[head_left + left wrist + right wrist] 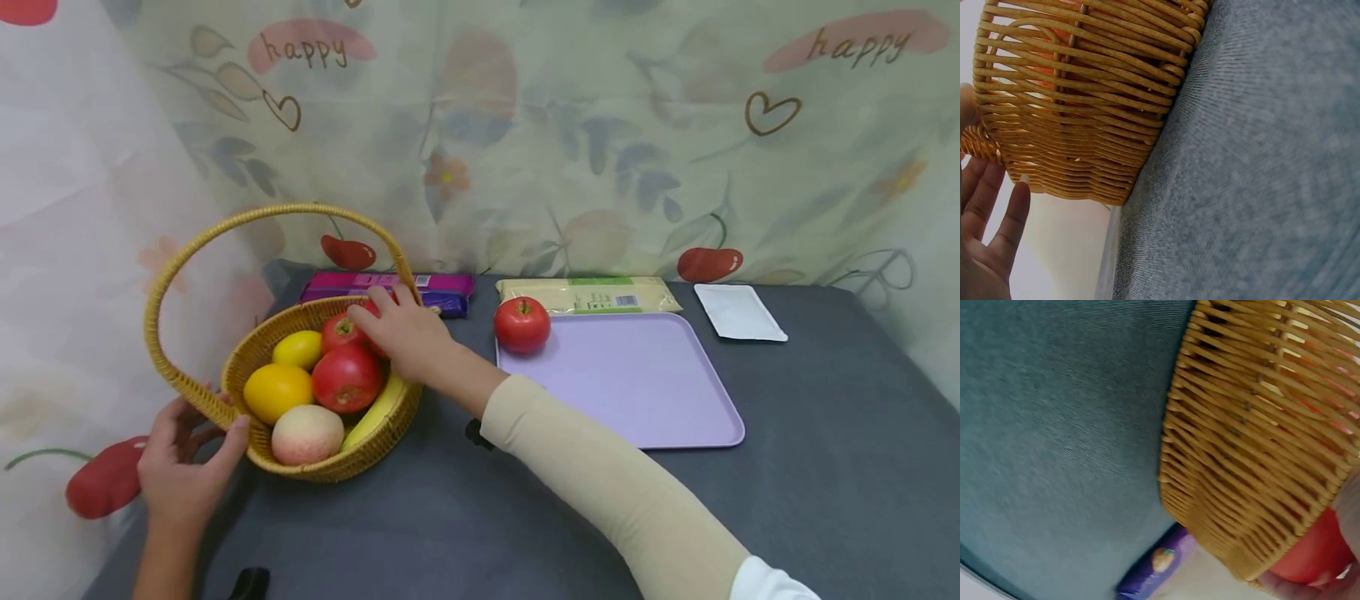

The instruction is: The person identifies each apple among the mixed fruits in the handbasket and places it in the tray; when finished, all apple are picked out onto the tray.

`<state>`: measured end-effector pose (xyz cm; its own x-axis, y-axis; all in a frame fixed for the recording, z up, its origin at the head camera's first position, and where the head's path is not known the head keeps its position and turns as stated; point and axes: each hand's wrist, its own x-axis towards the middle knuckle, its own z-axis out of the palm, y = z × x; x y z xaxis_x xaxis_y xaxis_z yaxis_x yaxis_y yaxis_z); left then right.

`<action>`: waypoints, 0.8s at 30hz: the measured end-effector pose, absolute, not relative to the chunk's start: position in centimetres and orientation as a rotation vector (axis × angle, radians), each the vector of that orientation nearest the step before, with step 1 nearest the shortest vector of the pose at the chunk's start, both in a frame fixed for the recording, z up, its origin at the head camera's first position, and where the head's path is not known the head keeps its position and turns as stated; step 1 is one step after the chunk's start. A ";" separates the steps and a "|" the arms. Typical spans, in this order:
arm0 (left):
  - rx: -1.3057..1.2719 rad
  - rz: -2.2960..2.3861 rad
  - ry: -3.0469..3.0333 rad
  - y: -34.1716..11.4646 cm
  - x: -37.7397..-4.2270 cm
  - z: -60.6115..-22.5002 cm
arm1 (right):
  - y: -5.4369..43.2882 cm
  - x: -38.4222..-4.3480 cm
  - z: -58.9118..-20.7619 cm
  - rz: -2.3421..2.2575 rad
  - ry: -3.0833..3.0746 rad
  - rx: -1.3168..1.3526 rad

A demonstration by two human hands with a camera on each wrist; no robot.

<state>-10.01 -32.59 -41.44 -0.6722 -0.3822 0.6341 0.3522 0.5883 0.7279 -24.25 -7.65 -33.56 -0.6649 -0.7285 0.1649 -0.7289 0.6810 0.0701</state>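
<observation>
A wicker basket with a tall arched handle stands on the left of the table. My left hand holds its left side where the handle meets the rim, thumb in front and fingers behind; the left wrist view shows those fingers against the weave. My right hand reaches over the far right rim and grips a red apple, mostly hidden under the fingers. Also in the basket are more red apples, a lemon, an orange-yellow fruit, a peach and a banana.
A lilac tray lies right of the basket, with another red apple at its far left corner. Behind are purple packets, a pale yellow packet and a small white tray. A printed curtain hangs along the back.
</observation>
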 end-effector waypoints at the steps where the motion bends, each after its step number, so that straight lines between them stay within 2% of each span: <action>1: 0.027 -1.144 -2.008 -32.6 -10.0 -41.4 | -7.5 -24.3 -33.7 0.049 -2.713 1.177; 12: 0.052 -1.152 -2.020 -32.5 -9.9 -41.4 | -6.2 -23.9 -35.8 0.521 -2.581 1.102; 24: 0.011 -1.158 -1.995 -32.4 -9.8 -41.6 | -5.7 -23.8 -36.8 0.632 -2.418 1.134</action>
<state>-9.79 -32.36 -41.58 -0.6714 -0.3790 0.6369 0.3647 0.5792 0.7291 -23.85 -5.68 -36.81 -0.5941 -0.6106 0.5236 -0.7888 0.5699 -0.2303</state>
